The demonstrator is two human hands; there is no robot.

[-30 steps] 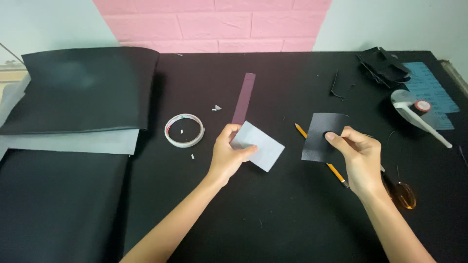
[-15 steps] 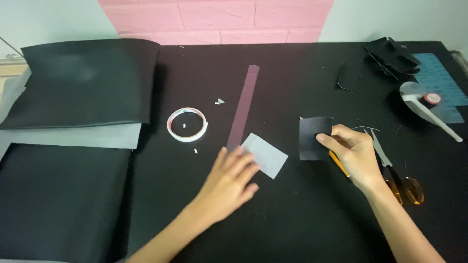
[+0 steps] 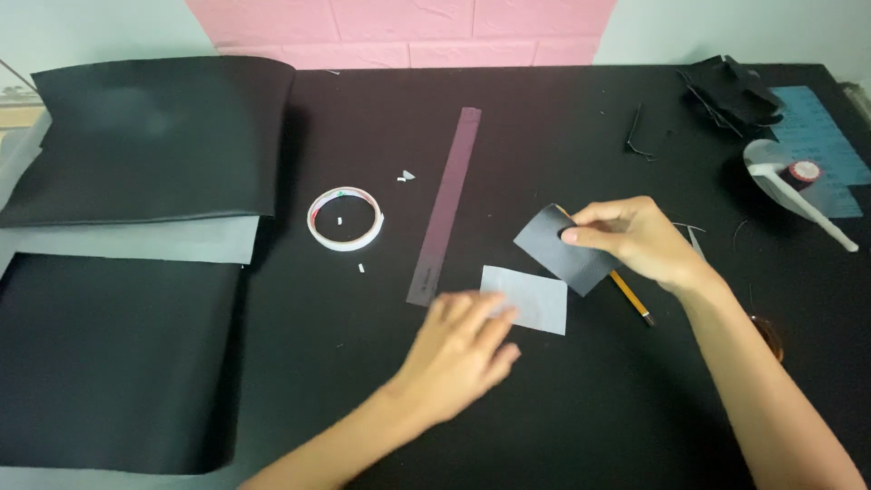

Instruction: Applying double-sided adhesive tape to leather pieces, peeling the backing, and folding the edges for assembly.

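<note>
Near the middle of the frame we see the right hand pinching a small dark grey card between thumb and fingers, clamped on its upper right corner. The card hangs tilted, its lower edge just above a yellow pencil that lies slanting on the black table. Just below and left of the card, a pale grey rectangle of paper lies flat on the table.

The left hand sits in the lower middle of the frame, palm down, fingers loosely spread and slightly blurred. Its fingertips reach the lower left edge of the pale paper; we cannot tell whether they press it or only hover. It grips nothing.

Left of the paper, a long purplish strip runs from the upper middle of the frame down to the paper's left corner. Further left lies a ring of white tape, with a few tiny white scraps near it.

The left side of the frame holds large black sheets, one folded over a grey sheet, with another black sheet below. In the upper right we see a heap of black offcuts, a blue sheet, and a white tool with a red cap. At the right edge, beside the right forearm, an orange scissor handle peeks out. A pink brick wall stands behind the table.
</note>
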